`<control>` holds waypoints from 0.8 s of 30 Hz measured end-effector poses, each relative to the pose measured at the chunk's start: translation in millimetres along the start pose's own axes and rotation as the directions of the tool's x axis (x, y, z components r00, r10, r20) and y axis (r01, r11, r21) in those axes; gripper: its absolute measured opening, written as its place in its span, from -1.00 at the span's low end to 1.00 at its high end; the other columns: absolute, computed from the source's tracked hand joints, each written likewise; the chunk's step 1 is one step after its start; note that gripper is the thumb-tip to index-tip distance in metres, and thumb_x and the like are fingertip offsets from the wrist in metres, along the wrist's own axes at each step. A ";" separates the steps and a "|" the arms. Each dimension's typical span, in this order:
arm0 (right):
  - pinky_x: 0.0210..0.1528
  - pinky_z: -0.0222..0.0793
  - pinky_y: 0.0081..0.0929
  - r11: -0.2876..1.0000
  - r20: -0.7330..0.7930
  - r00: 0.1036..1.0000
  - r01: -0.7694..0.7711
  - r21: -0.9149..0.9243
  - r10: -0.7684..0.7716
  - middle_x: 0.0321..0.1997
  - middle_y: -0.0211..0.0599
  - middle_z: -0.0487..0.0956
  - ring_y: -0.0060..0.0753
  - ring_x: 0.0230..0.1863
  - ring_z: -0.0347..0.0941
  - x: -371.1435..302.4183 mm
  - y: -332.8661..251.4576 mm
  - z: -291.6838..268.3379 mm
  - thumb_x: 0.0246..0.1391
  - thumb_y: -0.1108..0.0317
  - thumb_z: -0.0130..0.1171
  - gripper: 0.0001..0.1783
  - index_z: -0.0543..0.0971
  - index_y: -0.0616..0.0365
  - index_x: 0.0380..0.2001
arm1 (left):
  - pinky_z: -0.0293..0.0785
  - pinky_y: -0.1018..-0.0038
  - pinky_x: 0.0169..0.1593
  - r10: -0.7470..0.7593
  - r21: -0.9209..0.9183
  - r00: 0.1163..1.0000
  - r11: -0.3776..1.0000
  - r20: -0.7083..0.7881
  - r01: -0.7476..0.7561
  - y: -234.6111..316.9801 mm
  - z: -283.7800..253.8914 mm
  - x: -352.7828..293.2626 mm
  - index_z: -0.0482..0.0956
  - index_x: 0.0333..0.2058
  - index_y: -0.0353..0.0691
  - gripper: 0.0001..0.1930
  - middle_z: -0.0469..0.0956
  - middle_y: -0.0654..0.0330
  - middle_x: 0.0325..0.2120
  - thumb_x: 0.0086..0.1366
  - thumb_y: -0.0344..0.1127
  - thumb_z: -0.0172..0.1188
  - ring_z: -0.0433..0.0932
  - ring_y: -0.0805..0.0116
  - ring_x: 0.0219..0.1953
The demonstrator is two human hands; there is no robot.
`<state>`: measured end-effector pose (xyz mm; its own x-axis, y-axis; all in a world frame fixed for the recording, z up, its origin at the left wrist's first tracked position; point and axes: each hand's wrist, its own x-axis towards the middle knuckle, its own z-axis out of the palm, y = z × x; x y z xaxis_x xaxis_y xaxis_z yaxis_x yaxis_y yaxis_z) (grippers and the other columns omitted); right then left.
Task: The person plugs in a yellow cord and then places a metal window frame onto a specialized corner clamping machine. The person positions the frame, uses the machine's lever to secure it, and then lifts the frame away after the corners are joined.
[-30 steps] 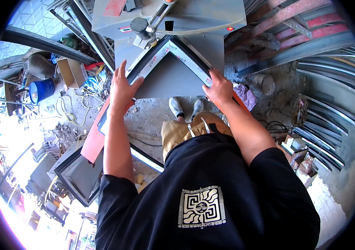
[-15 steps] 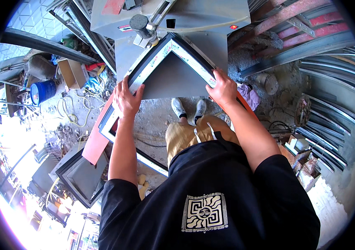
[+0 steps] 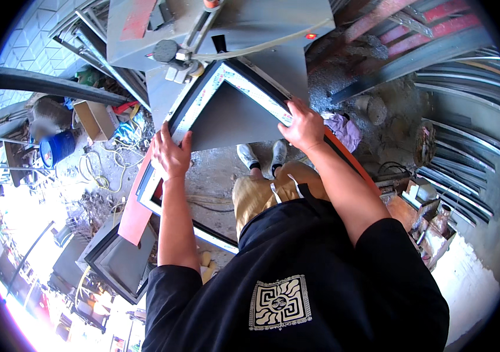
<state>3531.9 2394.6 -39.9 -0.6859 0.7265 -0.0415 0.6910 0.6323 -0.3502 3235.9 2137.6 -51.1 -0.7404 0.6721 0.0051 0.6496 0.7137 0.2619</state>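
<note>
A dark metal window frame [image 3: 200, 101] with printed white film along its face lies with one corner pointing away from me on a grey machine table [image 3: 229, 120]. My left hand [image 3: 171, 157] is closed round its left side, thumb on the inner edge. On the right side, my right hand [image 3: 304, 126] grips the frame the same way. Close to the far corner, at its left, sits a clamp with a dark round head [image 3: 166, 51]. The frame's lower part runs back toward my body, partly hidden by my left forearm.
Orange-pink boards [image 3: 134, 220] slope down on both sides beneath the frame. A blue drum [image 3: 57, 148] and a cardboard box [image 3: 95, 119] stand at left. Long metal profiles [image 3: 455, 176] are stacked at right. A yellowish hose [image 3: 273, 47] crosses the machine.
The whole view has shifted slightly, so the machine and frame appear lower and further left. Both hands keep their hold, and the frame's corner stays by the clamp.
</note>
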 end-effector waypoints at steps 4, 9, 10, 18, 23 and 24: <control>0.39 0.62 -0.08 1.000 -0.028 1.000 0.002 0.016 -0.001 0.33 0.10 0.70 0.11 0.36 0.65 -4.6 -0.7 -3.0 0.01 0.04 0.67 -0.06 0.50 0.22 0.38 | 0.61 -0.11 0.22 0.021 0.021 1.000 1.000 0.012 -0.022 -7.6 3.0 -0.9 0.53 0.43 -0.22 -0.16 0.65 -0.15 0.11 0.46 0.34 0.34 0.64 -0.29 0.19; 0.31 0.59 -0.05 0.987 -0.024 0.989 -0.149 -0.063 0.148 0.18 0.06 0.72 0.15 0.20 0.65 -40.8 10.5 -14.1 -0.06 0.01 0.73 -0.06 0.55 0.29 0.28 | 0.61 -0.13 0.21 -0.006 0.041 1.000 0.999 0.029 0.005 -5.9 -1.2 -2.3 0.53 0.42 -0.22 -0.17 0.64 -0.17 0.11 0.49 0.36 0.30 0.64 -0.29 0.18; 0.28 0.59 -0.04 0.991 -0.041 0.993 -0.110 -0.078 0.107 0.12 0.02 0.72 0.13 0.14 0.65 -43.4 14.2 -9.2 -0.08 0.02 0.74 -0.12 0.58 0.27 0.21 | 0.60 -0.13 0.21 0.002 0.039 1.000 0.999 0.029 -0.003 -7.8 -1.4 -2.4 0.53 0.42 -0.22 -0.17 0.64 -0.17 0.11 0.49 0.36 0.30 0.64 -0.29 0.17; 0.24 0.61 -0.05 0.996 -0.050 0.998 -0.034 -0.085 0.029 0.02 -0.06 0.74 0.06 0.10 0.65 -41.6 24.1 -2.4 -0.18 0.10 0.74 -0.31 0.73 0.23 -0.01 | 0.60 -0.11 0.24 -0.013 0.042 0.999 0.999 0.035 0.011 -1.4 -2.7 -1.8 0.51 0.46 -0.19 -0.14 0.62 -0.15 0.16 0.46 0.35 0.35 0.62 -0.26 0.22; 0.28 0.61 -0.07 0.996 -0.040 0.998 -0.051 -0.074 0.049 0.08 -0.08 0.74 0.04 0.15 0.63 -40.1 24.0 0.3 -0.12 0.11 0.69 -0.34 0.75 0.21 0.04 | 0.59 -0.09 0.27 -0.053 0.035 0.998 0.998 0.043 0.052 0.5 -7.8 -2.1 0.51 0.46 -0.20 -0.15 0.61 -0.15 0.18 0.47 0.34 0.34 0.61 -0.25 0.25; 0.28 0.61 -0.07 0.997 -0.037 0.999 -0.041 -0.072 0.038 0.08 -0.08 0.74 0.04 0.15 0.63 -40.7 23.9 -0.2 -0.12 0.11 0.69 -0.34 0.75 0.21 0.04 | 0.57 -0.10 0.29 -0.041 0.013 0.998 0.999 0.051 0.040 1.9 -9.3 -0.7 0.50 0.45 -0.21 -0.17 0.61 -0.17 0.19 0.49 0.34 0.31 0.61 -0.27 0.25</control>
<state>3576.4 2380.2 -46.4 -0.6499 0.7597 -0.0199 0.7331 0.6198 -0.2801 3236.1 2136.7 -41.6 -0.7566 0.6515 -0.0553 0.6214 0.7428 0.2492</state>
